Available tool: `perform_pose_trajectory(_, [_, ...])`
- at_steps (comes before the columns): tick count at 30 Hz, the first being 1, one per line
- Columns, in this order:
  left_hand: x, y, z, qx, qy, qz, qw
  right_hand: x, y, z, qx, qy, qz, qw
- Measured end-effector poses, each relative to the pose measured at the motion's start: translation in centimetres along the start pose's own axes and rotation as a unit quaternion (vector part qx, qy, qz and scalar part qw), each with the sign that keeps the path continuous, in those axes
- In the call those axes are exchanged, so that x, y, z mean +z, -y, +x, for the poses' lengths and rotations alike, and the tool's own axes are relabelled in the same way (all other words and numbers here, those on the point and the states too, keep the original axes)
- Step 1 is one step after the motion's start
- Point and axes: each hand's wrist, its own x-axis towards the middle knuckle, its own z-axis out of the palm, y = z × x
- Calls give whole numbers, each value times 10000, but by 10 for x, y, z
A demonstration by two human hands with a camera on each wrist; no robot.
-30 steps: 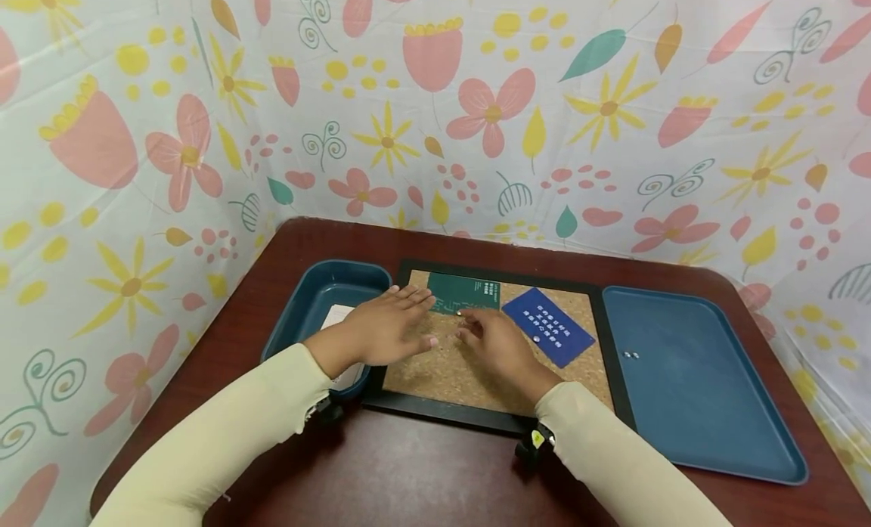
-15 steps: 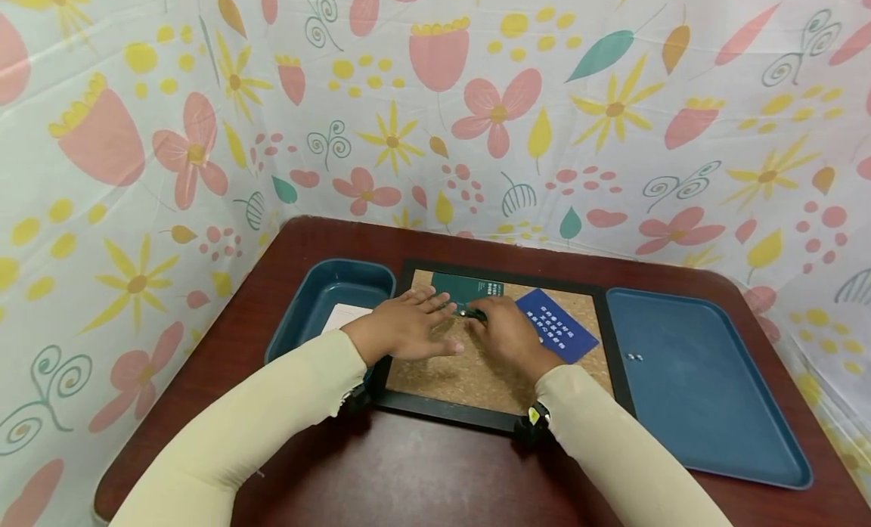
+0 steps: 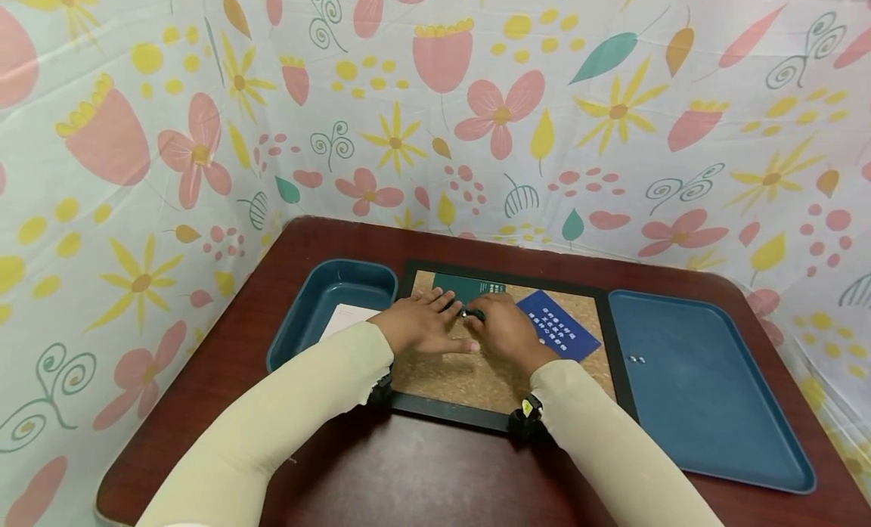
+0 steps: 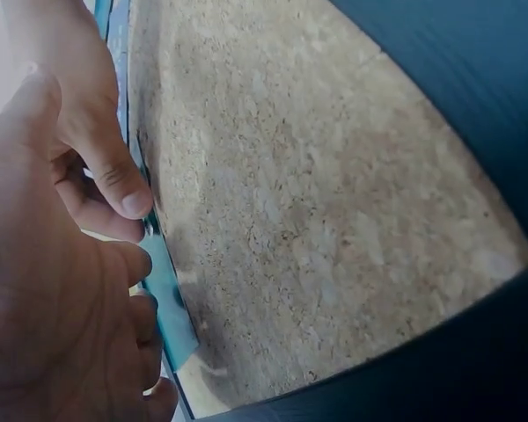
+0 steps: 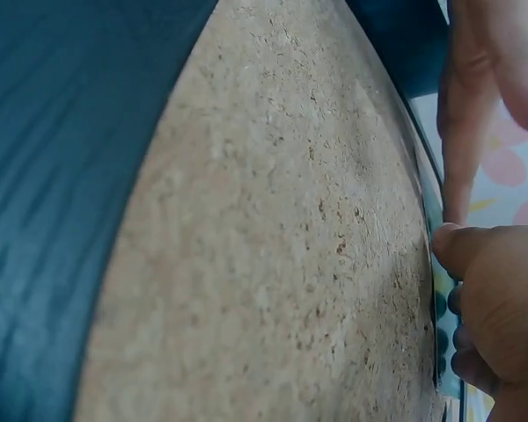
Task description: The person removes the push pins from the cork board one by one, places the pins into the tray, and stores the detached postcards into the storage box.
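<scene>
A dark green card (image 3: 463, 286) lies on the framed cork board (image 3: 442, 383), near its far edge. My left hand (image 3: 422, 327) is spread with straight fingers, its fingertips on the card's lower part. My right hand (image 3: 506, 334) pinches the lower edge of the card between thumb and index finger, close beside a small silver pin (image 3: 465, 313). In the left wrist view the right thumb (image 4: 134, 202) is at the card's edge, above the teal strip (image 4: 167, 303) of the card. A blue card (image 3: 559, 327) with white writing lies tilted, right of my right hand.
On the left stands a deep blue tray (image 3: 277, 353) with white cards (image 3: 347, 315) in it, partly behind the left forearm. A flat blue tray (image 3: 708, 398) on the right bears a few tiny shiny pins (image 3: 636, 358). Patterned cloth (image 3: 503, 119) hangs behind the brown table (image 3: 381, 474).
My left hand has slid right over the cork, closer to my right hand. The right fingers have closed on the green card's lower edge beside the pin.
</scene>
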Motion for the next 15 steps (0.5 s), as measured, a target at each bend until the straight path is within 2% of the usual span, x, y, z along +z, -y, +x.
perform_pose_trajectory(6, [-1,0,5,-105,133,-20,9999,-1,1,3,-63,43,-107,9999])
perform_pose_trajectory(15, [1,1,7,-42,310,-190,9993,2,-1,7,-62,30,-204,9998])
